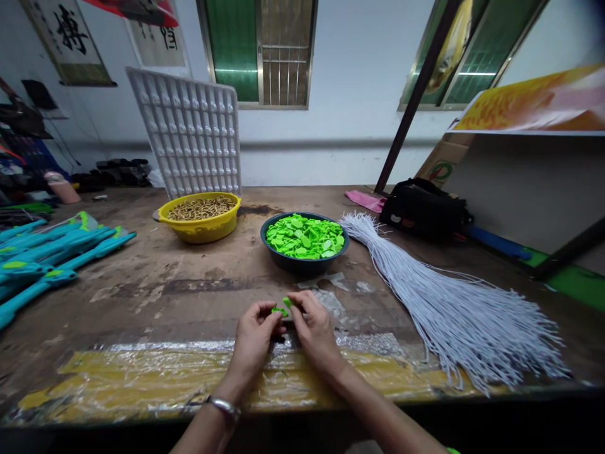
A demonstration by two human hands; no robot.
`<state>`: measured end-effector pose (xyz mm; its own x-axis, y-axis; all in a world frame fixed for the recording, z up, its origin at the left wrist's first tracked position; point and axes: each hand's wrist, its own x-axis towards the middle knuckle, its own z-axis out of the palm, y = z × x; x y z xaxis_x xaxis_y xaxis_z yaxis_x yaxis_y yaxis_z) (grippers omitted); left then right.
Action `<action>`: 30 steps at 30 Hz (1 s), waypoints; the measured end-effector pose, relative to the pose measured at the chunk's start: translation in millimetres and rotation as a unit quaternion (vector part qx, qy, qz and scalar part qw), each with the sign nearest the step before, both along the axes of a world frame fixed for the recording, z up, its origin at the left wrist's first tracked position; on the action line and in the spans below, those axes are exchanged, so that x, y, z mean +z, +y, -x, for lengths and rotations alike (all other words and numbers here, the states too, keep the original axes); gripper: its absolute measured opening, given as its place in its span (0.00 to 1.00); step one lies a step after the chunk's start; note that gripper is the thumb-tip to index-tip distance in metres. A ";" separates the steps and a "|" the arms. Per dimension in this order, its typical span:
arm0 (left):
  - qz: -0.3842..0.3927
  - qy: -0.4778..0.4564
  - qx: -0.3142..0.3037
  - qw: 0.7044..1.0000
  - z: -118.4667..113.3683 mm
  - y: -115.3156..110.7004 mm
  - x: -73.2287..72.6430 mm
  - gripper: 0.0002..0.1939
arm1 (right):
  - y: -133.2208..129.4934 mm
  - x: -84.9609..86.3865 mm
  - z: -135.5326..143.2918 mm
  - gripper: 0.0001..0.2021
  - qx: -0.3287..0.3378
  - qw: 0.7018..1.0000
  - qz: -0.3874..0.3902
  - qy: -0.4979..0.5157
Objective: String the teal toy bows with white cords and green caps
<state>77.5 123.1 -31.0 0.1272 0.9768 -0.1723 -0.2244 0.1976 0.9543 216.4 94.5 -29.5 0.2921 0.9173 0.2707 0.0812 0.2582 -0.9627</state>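
Observation:
Close together above the table's front part, both hands pinch small bright green plastic pieces. My left hand (256, 333) is closed on a green plastic piece (280, 311) that pokes out past the fingertips. Between the thumb and fingers of my right hand (312, 328) is another green plastic piece (287, 302), just above the first. Whether the two pieces touch, I cannot tell. Behind the hands stands a dark bowl (305, 267) heaped with similar green pieces (305, 236).
A yellow basin (201, 232) of brass-coloured rings (202, 208) sits back left, before an upright ridged plastic tray (189, 132). Teal plastic parts (51, 258) lie at left. A bundle of white cords (439, 302) spreads at right, near a black bag (423, 208).

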 end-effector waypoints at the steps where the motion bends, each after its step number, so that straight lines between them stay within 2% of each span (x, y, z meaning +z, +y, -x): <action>1: -0.004 0.009 0.004 1.000 -0.2 3.0 -1.3 0.24 | 2.2 -2.1 -1.9 0.11 -0.001 1.000 0.011 0.025; 6: -0.048 0.092 0.029 0.994 0.8 18.7 0.1 0.22 | 5.0 -4.1 -13.1 0.21 0.031 0.984 0.063 0.164; 9: -0.101 0.154 0.056 0.981 8.1 5.1 10.3 0.23 | -17.6 6.9 -17.6 0.23 0.052 0.971 0.088 0.216; 12: -0.134 0.195 0.044 0.971 27.3 -36.8 18.6 0.17 | -57.4 17.7 -25.7 0.26 0.065 0.960 0.125 0.241; 13: -0.134 0.209 0.017 0.969 36.8 -55.3 18.8 0.14 | -73.0 19.4 -29.2 0.25 0.070 0.957 0.142 0.242; 15: -0.118 0.244 -0.081 0.959 59.6 -95.5 13.1 0.10 | -106.9 18.5 -35.7 0.22 0.080 0.950 0.185 0.238; 17: -0.083 0.278 -0.183 0.939 84.9 -135.2 -1.7 0.11 | -142.9 12.2 -39.0 0.18 0.088 0.943 0.225 0.228; 18: -0.072 0.293 -0.210 0.930 97.2 -152.7 -11.7 0.11 | -160.8 7.3 -39.0 0.17 0.090 0.940 0.242 0.223; 21: -0.071 0.322 -0.225 0.917 127.0 -188.9 -41.5 0.10 | -207.9 -9.8 -32.7 0.16 0.093 0.932 0.280 0.212; 24: -0.022 0.311 -0.238 0.920 138.9 -196.1 -53.6 0.14 | -237.8 -22.4 -19.0 0.18 0.091 0.921 0.306 0.222; 27: 0.085 0.239 -0.305 0.918 134.7 -182.1 -47.9 0.24 | -248.8 -25.4 -1.3 0.21 0.087 0.914 0.315 0.241; 30: 0.136 0.176 -0.378 0.899 126.6 -164.7 -40.3 0.27 | -248.2 -19.6 15.9 0.23 0.103 0.910 0.321 0.241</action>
